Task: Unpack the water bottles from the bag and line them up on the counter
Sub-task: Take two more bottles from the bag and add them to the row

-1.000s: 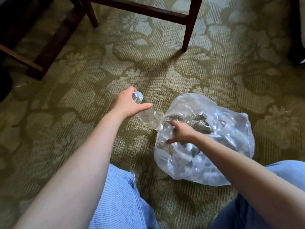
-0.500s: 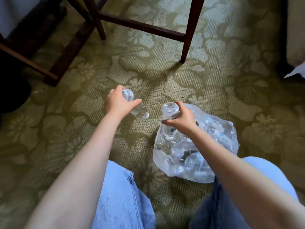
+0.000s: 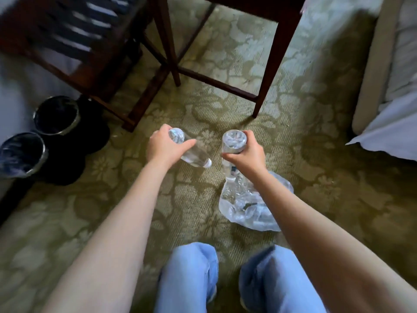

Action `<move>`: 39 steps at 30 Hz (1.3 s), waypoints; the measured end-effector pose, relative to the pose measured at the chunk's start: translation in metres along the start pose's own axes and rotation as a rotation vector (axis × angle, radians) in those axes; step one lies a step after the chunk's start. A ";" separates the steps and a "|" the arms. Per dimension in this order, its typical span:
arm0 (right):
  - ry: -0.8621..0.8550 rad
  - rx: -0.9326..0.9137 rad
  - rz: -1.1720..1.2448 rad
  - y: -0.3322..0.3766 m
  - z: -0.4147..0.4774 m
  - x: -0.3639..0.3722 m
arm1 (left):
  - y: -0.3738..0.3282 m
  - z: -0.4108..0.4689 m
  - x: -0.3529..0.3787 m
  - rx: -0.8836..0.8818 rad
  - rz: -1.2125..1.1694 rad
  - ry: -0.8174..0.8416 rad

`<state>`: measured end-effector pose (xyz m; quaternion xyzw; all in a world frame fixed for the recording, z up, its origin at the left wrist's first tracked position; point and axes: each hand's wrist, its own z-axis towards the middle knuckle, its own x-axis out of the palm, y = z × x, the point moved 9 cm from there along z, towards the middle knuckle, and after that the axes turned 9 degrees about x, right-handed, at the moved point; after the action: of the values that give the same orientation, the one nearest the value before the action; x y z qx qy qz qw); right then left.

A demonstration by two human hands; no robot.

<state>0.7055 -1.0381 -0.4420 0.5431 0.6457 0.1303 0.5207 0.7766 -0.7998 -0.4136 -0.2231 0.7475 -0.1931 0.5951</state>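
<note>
My left hand (image 3: 165, 148) grips a clear water bottle (image 3: 194, 154) by its base end, the white cap pointing down and to the right. My right hand (image 3: 246, 154) grips a second clear bottle (image 3: 232, 142) near its base, which faces the camera, its neck hanging down. Both bottles are held in the air above the carpet. The clear plastic bag (image 3: 250, 206) lies on the carpet below my right forearm, crumpled, with several bottles still showing inside. No counter is in view.
Dark wooden table legs and crossbars (image 3: 274, 55) stand just ahead. A wooden chair (image 3: 74, 48) is at upper left, two black bins (image 3: 56, 118) lined with plastic at left. A bed edge with white sheet (image 3: 388, 125) is at right. My jeans-clad knees (image 3: 225, 279) are below.
My right hand pulled a second bottle out of the bag and raised it. Both hands and the camera rose, so the bag now sits lower and more furniture shows.
</note>
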 end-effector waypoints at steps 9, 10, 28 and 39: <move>0.114 -0.125 -0.071 0.173 -0.130 -0.057 | -0.036 -0.122 -0.198 -0.195 -0.157 -0.193; 0.126 -0.148 -0.079 0.187 -0.140 -0.059 | -0.039 -0.134 -0.213 -0.199 -0.159 -0.216; 0.528 -0.846 -0.290 0.394 -0.488 0.081 | 0.105 -0.506 -0.457 -0.522 -0.245 -0.965; 0.850 -1.255 -0.296 0.433 -0.858 0.277 | 0.287 -0.815 -0.590 -0.668 -0.194 -1.356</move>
<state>0.2888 -0.3030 0.0922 -0.0426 0.6614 0.5983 0.4503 0.0653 -0.2116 0.0785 -0.5256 0.2143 0.1712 0.8053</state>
